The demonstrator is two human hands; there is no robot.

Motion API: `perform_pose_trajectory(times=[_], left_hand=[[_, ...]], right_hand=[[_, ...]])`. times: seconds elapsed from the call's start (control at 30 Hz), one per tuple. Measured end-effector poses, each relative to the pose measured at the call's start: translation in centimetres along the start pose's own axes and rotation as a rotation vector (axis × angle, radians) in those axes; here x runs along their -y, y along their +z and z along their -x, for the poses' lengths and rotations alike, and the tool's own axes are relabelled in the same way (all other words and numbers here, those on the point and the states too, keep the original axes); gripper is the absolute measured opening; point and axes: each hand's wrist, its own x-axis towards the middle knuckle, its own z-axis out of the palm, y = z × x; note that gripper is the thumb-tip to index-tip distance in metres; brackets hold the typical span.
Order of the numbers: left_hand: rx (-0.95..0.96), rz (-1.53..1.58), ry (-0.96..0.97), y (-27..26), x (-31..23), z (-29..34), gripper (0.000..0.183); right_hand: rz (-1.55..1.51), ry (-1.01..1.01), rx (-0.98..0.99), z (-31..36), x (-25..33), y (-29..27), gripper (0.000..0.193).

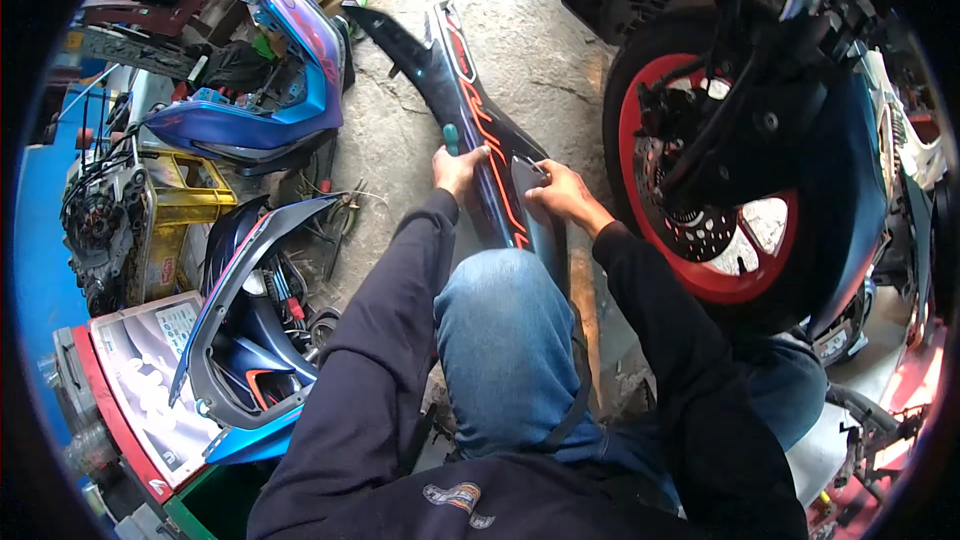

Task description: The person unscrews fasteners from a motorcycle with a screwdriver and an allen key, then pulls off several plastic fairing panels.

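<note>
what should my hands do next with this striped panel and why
Perhaps steady the striped panel more firmly with the left hand first: that hand also has a green handle sticking out of it, so its hold may be divided, while the right hand pinches a small shiny piece by the panel's right side.

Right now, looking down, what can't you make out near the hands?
In the head view:
Rest of the green handle: hidden by the left hand.
Near end of the long dark panel: behind the jeans knee.
Small grey object at the right hand: too small to identify.
</note>
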Motion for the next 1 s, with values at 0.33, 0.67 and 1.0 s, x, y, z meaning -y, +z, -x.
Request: perform_pose_trajectory(times=[0.33, 0.67, 1.0], left_hand=[[0.000, -0.218, 0.189, -6.0, -13.4, -13.0, 0.039], [0.080, -0.337, 0.318, -5.0, -14.5, -16.1, 0.038], [-0.206, -0.799, 0.457, -14.5, -10.5, -21.3, 0.060]], right_hand=[[0.054, -0.034, -0.054, -1.8, 4.0, 0.2, 0.091], [-0.447, -0.086, 0.270, -3.9, 5.9, 5.5, 0.069], [-0.100, -0.032, 0.173, -1.0, -0.4, 0.9, 0.064]])
